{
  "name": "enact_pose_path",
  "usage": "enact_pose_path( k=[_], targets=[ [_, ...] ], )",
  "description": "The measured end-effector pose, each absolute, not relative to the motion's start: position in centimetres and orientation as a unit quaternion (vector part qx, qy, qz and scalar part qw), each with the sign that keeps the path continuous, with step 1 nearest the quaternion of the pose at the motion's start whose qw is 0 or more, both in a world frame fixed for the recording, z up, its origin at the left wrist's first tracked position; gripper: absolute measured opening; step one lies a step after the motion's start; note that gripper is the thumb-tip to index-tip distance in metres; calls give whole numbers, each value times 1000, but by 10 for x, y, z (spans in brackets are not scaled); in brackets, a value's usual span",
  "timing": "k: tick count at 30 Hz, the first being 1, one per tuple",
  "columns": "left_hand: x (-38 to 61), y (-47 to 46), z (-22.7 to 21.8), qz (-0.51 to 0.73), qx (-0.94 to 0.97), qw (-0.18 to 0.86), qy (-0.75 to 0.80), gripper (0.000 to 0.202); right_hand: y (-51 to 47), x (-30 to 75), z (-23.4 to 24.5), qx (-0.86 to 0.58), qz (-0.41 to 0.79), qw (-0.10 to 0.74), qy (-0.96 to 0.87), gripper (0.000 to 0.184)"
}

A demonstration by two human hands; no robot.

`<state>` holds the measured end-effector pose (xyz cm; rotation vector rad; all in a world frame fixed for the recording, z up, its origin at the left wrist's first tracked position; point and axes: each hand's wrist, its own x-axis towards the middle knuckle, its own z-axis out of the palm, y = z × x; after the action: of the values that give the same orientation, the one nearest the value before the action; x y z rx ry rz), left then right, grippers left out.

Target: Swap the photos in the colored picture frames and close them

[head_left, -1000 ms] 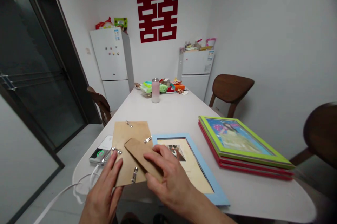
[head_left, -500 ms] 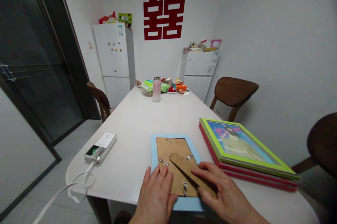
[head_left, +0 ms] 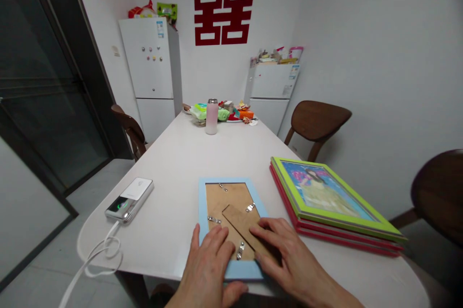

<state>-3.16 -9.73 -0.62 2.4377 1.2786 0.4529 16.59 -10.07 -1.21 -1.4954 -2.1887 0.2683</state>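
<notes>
Metal clips [head_left: 250, 207], four, stud one backing [head_left: 235, 197] under two hands [head_left: 208, 264].

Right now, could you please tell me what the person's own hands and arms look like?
The left hand and right hand are bare: no gloves, and no rings seen on the visible fingers. The right forearm shows no sleeve, watch or bracelet; the left arm is cut off near the wrist.

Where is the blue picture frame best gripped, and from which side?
Probably pinch the blue picture frame by the far half of its left border, from the left: it lies flat, the left hand covers only the near part, and stacked frames lie rightward.
</notes>
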Motion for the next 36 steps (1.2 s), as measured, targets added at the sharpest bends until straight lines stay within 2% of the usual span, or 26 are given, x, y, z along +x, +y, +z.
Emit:
enact_pose_path(
  k=[6, 12, 19, 28, 36],
  targets=[
    [-34, -97, -11, 175, 864, 185, 435, 27, -62, 167, -12, -590, 53, 231, -772, 27],
    [-36, -97, -12, 173, 865, 189, 431, 26, -35, 169, -17, -613, 20, 189, -767, 23],
    [-35, -98, -12, 152, 874, 164, 432, 23, -34, 170, -18, -590, 30, 201, -781, 22],
    [-38, -99, -12, 189, 859, 190, 437, 26, -36, 165, -7, -590, 29, 202, -781, 23],
    [-38, -99, -16, 199, 859, 187, 434, 28, 15, 120, -7, -619, 34, 195, -760, 23]
  ],
)
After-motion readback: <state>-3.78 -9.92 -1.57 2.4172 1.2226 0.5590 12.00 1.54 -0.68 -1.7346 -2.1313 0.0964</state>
